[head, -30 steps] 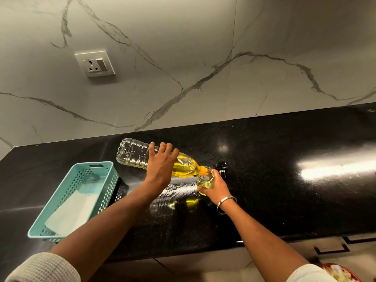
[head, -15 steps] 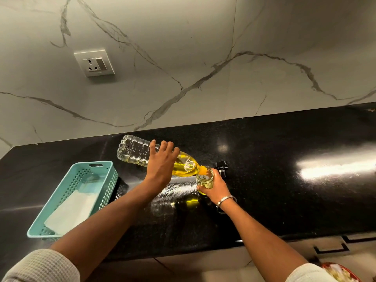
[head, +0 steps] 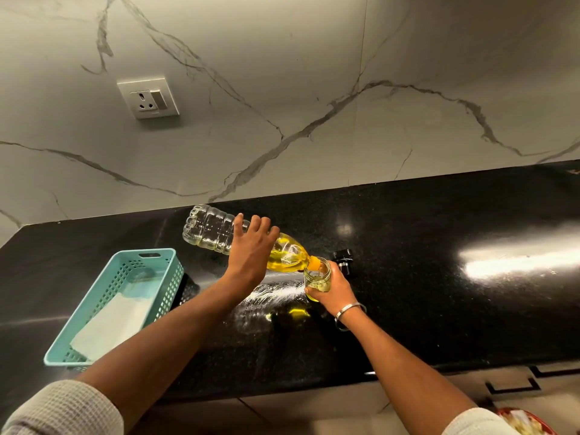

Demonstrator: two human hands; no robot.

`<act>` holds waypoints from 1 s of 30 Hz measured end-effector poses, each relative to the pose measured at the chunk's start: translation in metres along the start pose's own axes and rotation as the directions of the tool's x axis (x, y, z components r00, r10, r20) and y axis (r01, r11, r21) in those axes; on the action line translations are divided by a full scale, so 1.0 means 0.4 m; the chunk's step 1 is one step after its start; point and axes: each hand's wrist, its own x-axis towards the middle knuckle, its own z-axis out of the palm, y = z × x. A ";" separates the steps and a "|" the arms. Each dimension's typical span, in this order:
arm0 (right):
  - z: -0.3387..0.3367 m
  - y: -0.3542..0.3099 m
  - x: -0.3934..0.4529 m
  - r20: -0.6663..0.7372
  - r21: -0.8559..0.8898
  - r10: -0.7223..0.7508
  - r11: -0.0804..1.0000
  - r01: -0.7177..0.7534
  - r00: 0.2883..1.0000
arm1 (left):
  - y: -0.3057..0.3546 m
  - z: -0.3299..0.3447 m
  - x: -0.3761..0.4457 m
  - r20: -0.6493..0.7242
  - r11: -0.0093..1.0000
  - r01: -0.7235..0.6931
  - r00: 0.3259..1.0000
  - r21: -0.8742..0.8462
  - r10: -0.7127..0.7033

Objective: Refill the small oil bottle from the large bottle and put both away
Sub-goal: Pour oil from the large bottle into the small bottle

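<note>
The large clear plastic bottle (head: 210, 229) lies tipped almost level above the black counter, its yellow oil pooled toward the orange neck. My left hand (head: 251, 252) grips it round the middle. The neck rests at the mouth of the small glass oil bottle (head: 317, 277), which stands upright and holds a little yellow oil. My right hand (head: 335, 290) grips this small bottle from the right side. A black cap (head: 342, 259) sits on the counter just behind my right hand.
A teal perforated basket (head: 163, 277) with a white cloth inside sits on the black counter (head: 439, 309) to the left. A wall socket (head: 147, 97) is on the marble backsplash. A red-rimmed container (head: 524, 423) shows at the bottom right, below the counter edge.
The large bottle's base has risen slightly, so it is tipped a little more toward the small bottle. Both hands keep their grips.
</note>
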 end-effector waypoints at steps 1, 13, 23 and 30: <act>0.000 0.000 0.000 -0.001 -0.001 -0.001 1.000 0.001 1.000 | 0.001 -0.001 0.001 0.001 1.000 -0.002 1.000 0.004 0.002; 0.000 -0.007 -0.004 -0.010 0.001 -0.005 1.000 0.005 1.000 | 0.002 0.000 -0.001 0.000 1.000 -0.011 1.000 0.005 0.011; -0.003 -0.011 -0.005 -0.005 -0.019 -0.001 1.000 0.000 1.000 | 0.002 -0.010 0.001 0.005 0.999 -0.024 1.000 0.022 0.024; -0.004 -0.011 -0.007 0.001 -0.023 -0.009 1.000 0.009 1.000 | 0.001 -0.010 0.000 -0.001 0.999 -0.021 1.000 0.026 0.021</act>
